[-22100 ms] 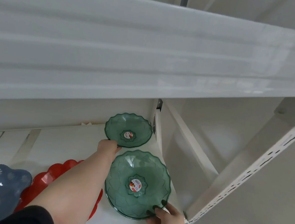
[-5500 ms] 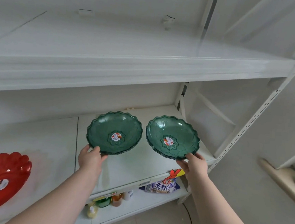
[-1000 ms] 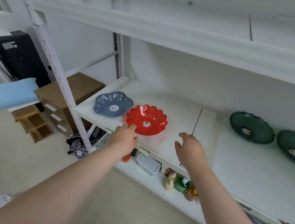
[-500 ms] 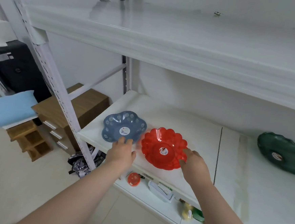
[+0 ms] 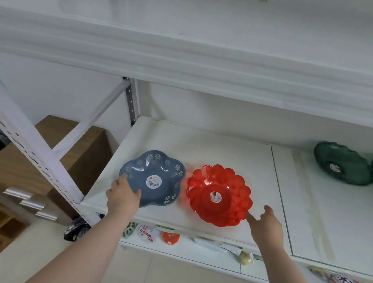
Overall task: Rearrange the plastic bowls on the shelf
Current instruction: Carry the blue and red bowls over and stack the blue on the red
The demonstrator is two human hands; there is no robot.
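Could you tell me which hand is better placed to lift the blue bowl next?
Left. The left hand is already on the blue bowl at its near rim, while the right hand hovers open beside the red bowl.

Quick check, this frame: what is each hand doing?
Left hand: closed on the rim of the blue flower-patterned plastic bowl.
Right hand: open, fingers at the red scalloped plastic bowl, not gripping.
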